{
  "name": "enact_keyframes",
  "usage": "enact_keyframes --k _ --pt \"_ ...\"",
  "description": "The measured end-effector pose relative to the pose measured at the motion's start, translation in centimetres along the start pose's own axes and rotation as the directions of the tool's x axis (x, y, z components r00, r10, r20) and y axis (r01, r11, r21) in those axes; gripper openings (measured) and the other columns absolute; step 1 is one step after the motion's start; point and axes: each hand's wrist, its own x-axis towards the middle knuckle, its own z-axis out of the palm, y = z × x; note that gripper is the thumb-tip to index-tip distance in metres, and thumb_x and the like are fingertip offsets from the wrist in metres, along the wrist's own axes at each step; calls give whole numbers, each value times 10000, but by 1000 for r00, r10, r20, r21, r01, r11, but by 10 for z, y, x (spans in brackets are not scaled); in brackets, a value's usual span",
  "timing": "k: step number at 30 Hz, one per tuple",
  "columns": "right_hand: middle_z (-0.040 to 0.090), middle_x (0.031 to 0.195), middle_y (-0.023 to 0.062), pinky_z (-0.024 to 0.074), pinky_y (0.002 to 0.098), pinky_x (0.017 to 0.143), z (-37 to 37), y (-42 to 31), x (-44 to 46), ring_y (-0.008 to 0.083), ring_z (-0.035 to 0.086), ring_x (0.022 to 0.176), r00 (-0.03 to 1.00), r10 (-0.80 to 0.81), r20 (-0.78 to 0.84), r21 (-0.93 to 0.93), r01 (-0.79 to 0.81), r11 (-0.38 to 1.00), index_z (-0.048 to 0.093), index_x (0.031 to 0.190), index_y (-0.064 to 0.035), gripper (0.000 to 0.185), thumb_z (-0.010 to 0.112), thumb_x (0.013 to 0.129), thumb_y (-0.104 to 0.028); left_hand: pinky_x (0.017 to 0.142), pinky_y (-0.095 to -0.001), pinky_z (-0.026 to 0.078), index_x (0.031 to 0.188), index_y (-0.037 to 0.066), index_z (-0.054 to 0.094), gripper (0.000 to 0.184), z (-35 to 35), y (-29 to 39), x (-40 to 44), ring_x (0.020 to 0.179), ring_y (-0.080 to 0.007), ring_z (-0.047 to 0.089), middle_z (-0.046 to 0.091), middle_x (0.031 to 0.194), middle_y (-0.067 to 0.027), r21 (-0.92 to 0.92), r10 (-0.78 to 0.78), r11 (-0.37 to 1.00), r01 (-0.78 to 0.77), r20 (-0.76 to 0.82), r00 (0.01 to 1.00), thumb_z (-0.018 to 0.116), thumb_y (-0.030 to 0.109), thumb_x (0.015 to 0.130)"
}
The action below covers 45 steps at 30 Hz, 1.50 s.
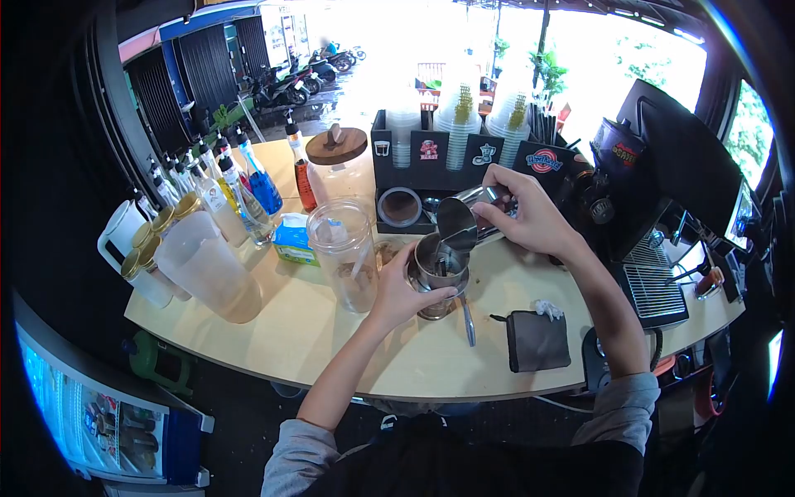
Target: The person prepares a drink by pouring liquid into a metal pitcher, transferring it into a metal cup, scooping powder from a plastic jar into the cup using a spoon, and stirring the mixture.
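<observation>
My right hand (pixel 534 214) is closed on the handle of a metal milk pitcher (pixel 458 225), which is tipped to the left. Its rim is over the mouth of a metal cup (pixel 440 273), and the cup's inside is partly hidden by the pitcher. Around the cup's side wraps my left hand (pixel 403 291), thumb at the front and fingers behind. The cup is above a round metal piece (pixel 435 311) that I cannot make out well. Close by on the right lies a spoon (pixel 469 321), its handle pointing towards me.
A tall clear plastic jar (pixel 344 257) stands left of my left hand. Further left are a frosted pitcher (pixel 211 269), pump bottles (pixel 258 178) and a tissue pack (pixel 296 240). Behind is a black cup organizer (pixel 447 170). At right are a dark pouch (pixel 538 341) and an espresso machine (pixel 654 273).
</observation>
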Motion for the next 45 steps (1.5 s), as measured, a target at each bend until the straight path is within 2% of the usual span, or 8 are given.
enact_keyframes --k 7,9,19,28,30,37,39,45 --pt "593 694 51 378 246 537 3 2 6 75 511 607 999 -18 -27 -31 17 999 476 835 -12 187 638 850 -106 944 -340 467 1226 -8 498 817 -1 1 0 1047 -206 610 623 1119 -130 -3 19 1000 -19 5 1000 890 277 567" --pt "577 738 89 507 253 579 1 -1 7 157 689 708 1000 -27 8 -92 27 995 432 880 22 185 606 861 -39 947 -339 466 1227 -9 495 819 -1 3 0 1050 -207 608 620 1121 -132 -2 16 1000 -16 8 1000 890 276 568" --pt "571 718 77 516 245 595 -8 -9 3 139 684 751 996 92 -9 -27 -92 995 401 869 11 192 590 870 -24 955 -339 465 1232 -5 492 808 -1 7 -1 1056 -204 604 617 1123 -125 -13 0 1000 0 12 1000 888 256 578" --pt "488 678 32 437 237 546 -19 2 -8 84 633 692 997 -67 -46 -292 50 955 416 859 0 200 611 863 -46 934 -338 479 1222 -4 509 797 -1 8 -1 1045 -196 612 629 1112 -120 19 2 1000 -2 6 1000 889 258 573" --pt "461 658 22 394 244 521 -18 -1 -12 59 559 629 997 -42 -72 -153 31 988 420 851 -3 210 620 859 -66 933 -339 480 1221 -3 512 795 0 6 0 1044 -196 613 630 1110 -120 19 8 1000 -8 0 1000 889 259 571" --pt "417 654 -10 348 229 512 -18 16 -24 33 385 578 992 27 -120 -137 -44 990 426 823 -19 228 644 849 -84 943 -339 471 1239 5 502 812 -2 3 1 1058 -194 603 617 1130 -115 27 6 1000 -6 18 1000 891 243 567" --pt "424 668 -34 344 199 519 -15 36 -31 7 407 591 982 93 -163 157 -68 985 432 817 -35 220 646 850 -75 957 -341 463 1252 1 491 824 -4 11 1 1071 -190 592 602 1149 -110 50 -26 998 24 32 999 893 217 566" --pt "443 691 -51 358 166 531 2 58 -64 -11 447 644 932 230 -279 472 -76 878 429 796 -57 199 610 874 -33 912 -325 482 1221 23 513 799 -5 15 4 1016 -194 623 641 1086 -109 85 11 996 -12 12 1000 884 292 565"
